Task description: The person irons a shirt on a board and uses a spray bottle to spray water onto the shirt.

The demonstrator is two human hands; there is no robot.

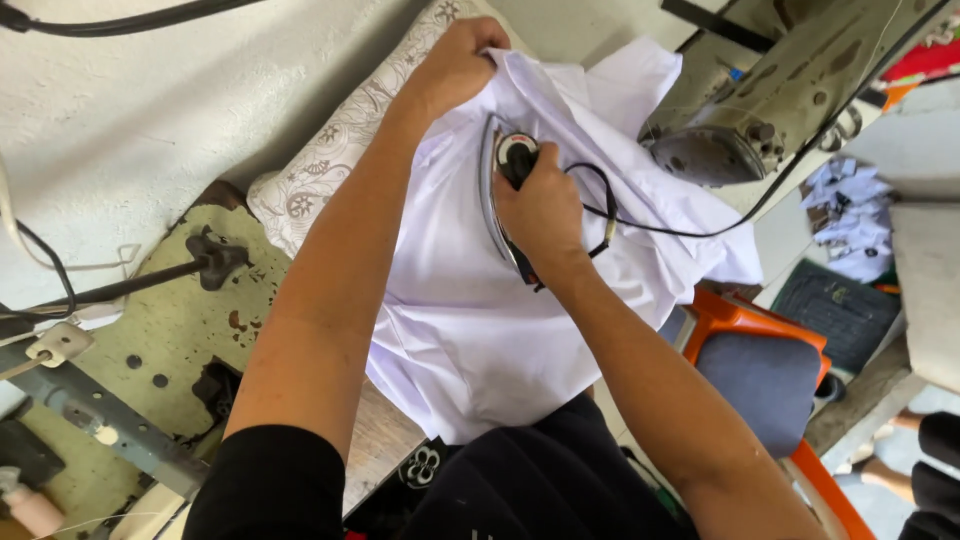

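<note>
While the white garment (470, 320) is spread over the patterned ironing pad (330, 150) on the bench (180, 320), its far edge is pinched by the left hand (455, 65) so the cloth is kept taut, and the electric iron (505, 185) is pressed down, its handle enclosed by the right hand (545, 215).

The white garment (480, 330) was thin, smooth woven cloth with a faint sheen, lying on a pad (330, 150) of matt printed fabric. The iron (497, 190) showed a polished metal edge and a black plastic handle, its cord (690, 232) glossy black. The worktop (190, 330) was worn, chipped paint, and the stool (740, 320) glossy orange plastic.
</note>
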